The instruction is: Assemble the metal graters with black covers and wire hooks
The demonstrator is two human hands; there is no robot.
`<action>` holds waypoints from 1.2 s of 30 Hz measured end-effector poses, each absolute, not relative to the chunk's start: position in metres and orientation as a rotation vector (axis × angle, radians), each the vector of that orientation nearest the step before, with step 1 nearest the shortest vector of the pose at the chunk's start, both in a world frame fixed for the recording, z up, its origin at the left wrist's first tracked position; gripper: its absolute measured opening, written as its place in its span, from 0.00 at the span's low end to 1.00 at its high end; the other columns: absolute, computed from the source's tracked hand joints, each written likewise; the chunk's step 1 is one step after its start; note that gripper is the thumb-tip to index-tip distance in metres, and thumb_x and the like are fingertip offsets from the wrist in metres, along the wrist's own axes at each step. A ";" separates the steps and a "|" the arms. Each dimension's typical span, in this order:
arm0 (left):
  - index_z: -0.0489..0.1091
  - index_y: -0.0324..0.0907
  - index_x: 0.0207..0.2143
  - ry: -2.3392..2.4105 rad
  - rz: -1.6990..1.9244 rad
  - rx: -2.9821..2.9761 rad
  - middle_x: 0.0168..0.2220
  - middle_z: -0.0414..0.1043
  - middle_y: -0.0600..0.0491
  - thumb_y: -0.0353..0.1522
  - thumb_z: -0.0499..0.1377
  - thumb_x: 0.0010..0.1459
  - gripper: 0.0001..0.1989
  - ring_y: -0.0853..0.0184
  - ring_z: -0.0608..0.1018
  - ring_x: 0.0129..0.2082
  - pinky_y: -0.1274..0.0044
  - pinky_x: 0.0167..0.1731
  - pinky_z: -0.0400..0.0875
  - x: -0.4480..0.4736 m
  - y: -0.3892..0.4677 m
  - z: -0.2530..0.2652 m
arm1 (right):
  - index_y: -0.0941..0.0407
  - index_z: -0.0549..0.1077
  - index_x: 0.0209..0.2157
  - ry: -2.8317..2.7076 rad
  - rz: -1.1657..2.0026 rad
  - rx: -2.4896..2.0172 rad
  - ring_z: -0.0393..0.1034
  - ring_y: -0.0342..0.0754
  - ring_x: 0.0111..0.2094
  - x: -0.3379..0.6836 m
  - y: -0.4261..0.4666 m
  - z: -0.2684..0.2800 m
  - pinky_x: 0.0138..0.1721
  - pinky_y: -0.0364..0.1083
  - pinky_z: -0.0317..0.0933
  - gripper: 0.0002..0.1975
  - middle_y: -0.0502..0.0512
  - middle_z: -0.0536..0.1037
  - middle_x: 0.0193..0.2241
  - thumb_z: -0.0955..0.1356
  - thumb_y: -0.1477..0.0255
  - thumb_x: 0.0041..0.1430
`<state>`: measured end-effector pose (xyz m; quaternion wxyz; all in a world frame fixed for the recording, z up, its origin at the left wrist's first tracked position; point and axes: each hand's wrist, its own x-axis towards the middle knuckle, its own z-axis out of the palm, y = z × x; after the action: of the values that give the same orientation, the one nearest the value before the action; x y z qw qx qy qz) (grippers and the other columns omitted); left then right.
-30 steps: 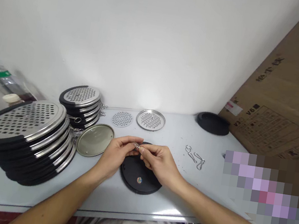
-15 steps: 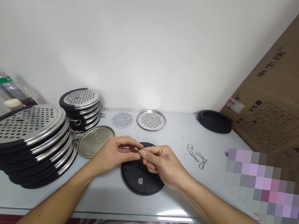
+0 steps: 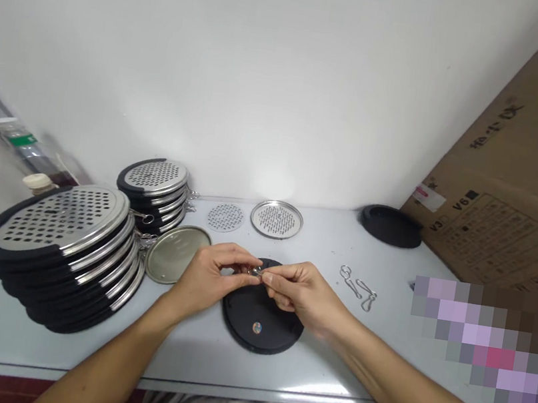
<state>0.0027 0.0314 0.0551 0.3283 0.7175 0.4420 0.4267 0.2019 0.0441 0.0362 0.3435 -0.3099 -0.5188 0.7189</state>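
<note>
My left hand (image 3: 210,277) and my right hand (image 3: 299,290) meet fingertip to fingertip over a round black disc (image 3: 249,333) with a small shiny sticker. Between them they pinch a small metal clip (image 3: 256,271), partly covered by the fingers; it resembles the loose wire clips (image 3: 359,289) lying to the right. Left of my left hand, a plain metal lid (image 3: 173,254) lies on the table, partly behind the hand. Beyond the hands are a perforated round plate (image 3: 225,218) and a rimmed metal disc with holes (image 3: 277,219).
A tall stack of perforated discs with black rims (image 3: 63,225) stands at left, a smaller stack (image 3: 156,178) behind it. Bottles stand farther left, including a green-labelled bottle (image 3: 23,139). At right are a black round piece (image 3: 391,226) and a large cardboard box (image 3: 498,188).
The view has shifted slightly, so the things on the table appear a little farther right. Both hands keep their pinch on the clip, with only slight finger movement.
</note>
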 end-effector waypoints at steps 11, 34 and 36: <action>0.75 0.42 0.46 1.160 1.140 1.557 0.38 0.77 0.50 0.33 0.66 0.52 0.17 0.66 0.78 0.37 0.76 0.38 0.75 0.001 0.036 0.049 | 0.58 0.79 0.35 -1.599 1.373 -1.019 0.63 0.40 0.21 0.206 0.051 0.041 0.24 0.41 0.59 0.11 0.50 0.75 0.23 0.71 0.65 0.55; 0.77 0.41 0.36 1.274 1.199 1.763 0.34 0.81 0.52 0.30 0.61 0.56 0.06 0.65 0.81 0.35 0.74 0.39 0.75 0.032 0.061 0.018 | 0.56 0.78 0.36 -1.740 0.722 -1.130 0.74 0.50 0.36 0.211 0.067 0.010 0.40 0.49 0.67 0.07 0.56 0.80 0.34 0.67 0.74 0.58; 0.77 0.41 0.37 1.302 1.216 1.750 0.35 0.80 0.51 0.29 0.59 0.57 0.07 0.65 0.81 0.34 0.74 0.38 0.75 0.031 0.054 0.012 | 0.55 0.77 0.37 -1.825 0.645 -1.054 0.73 0.49 0.37 0.207 0.063 0.004 0.41 0.48 0.66 0.08 0.56 0.79 0.35 0.65 0.76 0.60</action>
<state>0.0315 0.0543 0.0116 0.3166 0.6648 0.4945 0.4618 0.2071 0.0632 0.0039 0.4517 -0.4266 -0.7388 0.2611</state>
